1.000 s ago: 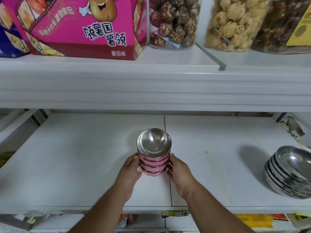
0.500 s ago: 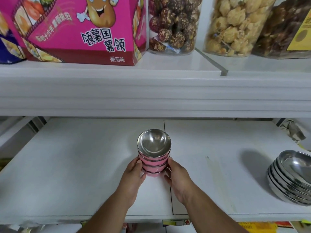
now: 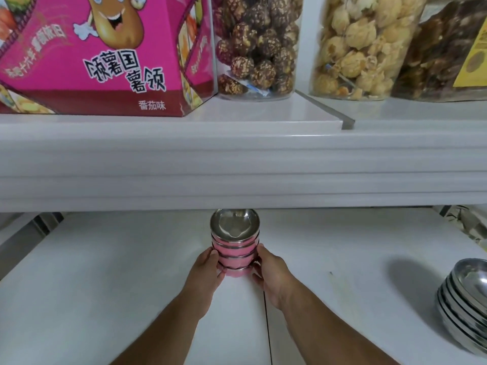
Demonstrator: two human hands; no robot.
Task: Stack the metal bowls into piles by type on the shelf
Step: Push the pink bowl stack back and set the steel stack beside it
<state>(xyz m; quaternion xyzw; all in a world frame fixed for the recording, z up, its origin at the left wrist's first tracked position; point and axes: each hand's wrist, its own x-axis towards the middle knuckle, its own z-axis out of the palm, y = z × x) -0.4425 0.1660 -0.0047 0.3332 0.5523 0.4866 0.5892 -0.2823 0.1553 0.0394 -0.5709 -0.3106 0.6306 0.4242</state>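
A stack of several small pink-sided metal bowls (image 3: 235, 248) stands upright in the middle of the white lower shelf (image 3: 105, 285), its top rim just under the front edge of the shelf above. My left hand (image 3: 207, 270) presses the stack's lower left side and my right hand (image 3: 271, 272) its lower right side. A second pile of several plain, wider metal bowls (image 3: 466, 304) leans at the right edge of the shelf, partly cut off by the frame.
The upper shelf (image 3: 237, 164) overhangs the stack. On it stand a pink snack box (image 3: 100, 54) and clear jars of snacks (image 3: 255, 43). A seam (image 3: 267, 333) runs down the lower shelf between my forearms.
The stack and both hands have moved deeper into the shelf, toward the back. The view has tilted up, so the upper shelf fills more of the frame.
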